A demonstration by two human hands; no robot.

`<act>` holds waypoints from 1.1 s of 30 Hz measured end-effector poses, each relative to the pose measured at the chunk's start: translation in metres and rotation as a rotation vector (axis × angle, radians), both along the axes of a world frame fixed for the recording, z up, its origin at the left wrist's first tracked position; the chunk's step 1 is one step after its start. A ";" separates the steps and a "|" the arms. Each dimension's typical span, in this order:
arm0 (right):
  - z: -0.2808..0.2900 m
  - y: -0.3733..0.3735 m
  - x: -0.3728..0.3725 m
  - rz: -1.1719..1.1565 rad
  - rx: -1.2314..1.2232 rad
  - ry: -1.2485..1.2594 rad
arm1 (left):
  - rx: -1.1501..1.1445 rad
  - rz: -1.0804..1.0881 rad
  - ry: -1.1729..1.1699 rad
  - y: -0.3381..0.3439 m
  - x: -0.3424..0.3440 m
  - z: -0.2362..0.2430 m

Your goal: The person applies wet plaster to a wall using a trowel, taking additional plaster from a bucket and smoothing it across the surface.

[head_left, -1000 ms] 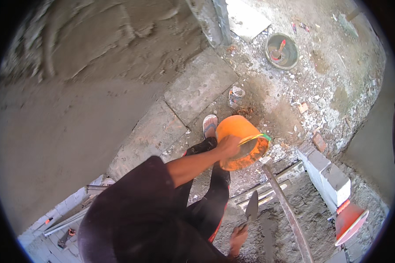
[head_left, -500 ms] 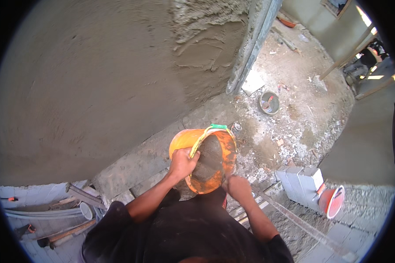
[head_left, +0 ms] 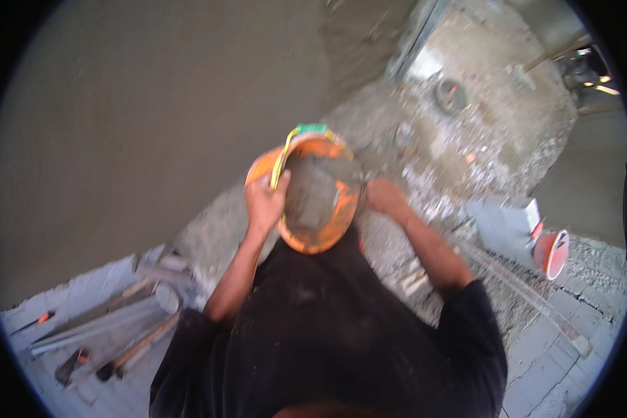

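My right hand (head_left: 385, 196), curled around a trowel (head_left: 346, 170) (motion-blurred), has come up to the orange bucket (head_left: 313, 243) before me, whose side my left hand (head_left: 265, 203) grips, putting grey mix (head_left: 309, 196) within reach.

Plastic bucket (head_left: 263, 164), matt cloth shirt (head_left: 313, 327)
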State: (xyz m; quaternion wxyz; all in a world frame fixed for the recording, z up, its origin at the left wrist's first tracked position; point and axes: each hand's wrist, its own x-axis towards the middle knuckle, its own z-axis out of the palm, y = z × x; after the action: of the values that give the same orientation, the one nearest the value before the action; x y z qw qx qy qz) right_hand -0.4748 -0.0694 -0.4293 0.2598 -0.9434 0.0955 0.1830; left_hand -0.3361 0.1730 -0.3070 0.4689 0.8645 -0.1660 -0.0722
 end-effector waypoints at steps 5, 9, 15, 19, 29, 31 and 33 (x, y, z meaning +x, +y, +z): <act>-0.016 0.068 -0.001 0.264 0.405 0.038 | -0.057 0.175 0.218 0.022 -0.035 -0.007; 0.057 0.074 0.010 0.207 0.691 0.504 | -0.144 0.268 0.214 0.026 -0.042 -0.005; 0.052 0.068 0.008 -0.007 1.087 0.629 | -0.154 0.325 0.262 0.043 -0.042 0.003; 0.051 0.080 0.026 -0.129 0.931 0.528 | -0.301 0.368 0.238 0.052 -0.032 -0.013; 0.133 0.075 0.014 -0.650 1.544 -0.061 | -0.170 0.297 0.181 0.073 0.019 -0.026; 0.163 0.071 0.021 -0.879 1.660 -0.326 | -0.207 0.298 0.229 0.080 0.029 -0.022; 0.172 0.055 0.037 -1.085 1.329 -0.750 | -0.195 0.281 0.250 0.093 0.043 -0.030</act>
State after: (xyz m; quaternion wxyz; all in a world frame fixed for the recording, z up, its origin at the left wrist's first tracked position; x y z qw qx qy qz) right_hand -0.4374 -0.0145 -0.2569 0.8093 -0.4252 0.3087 -0.2625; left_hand -0.2935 0.2664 -0.3367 0.5728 0.8139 0.0094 -0.0965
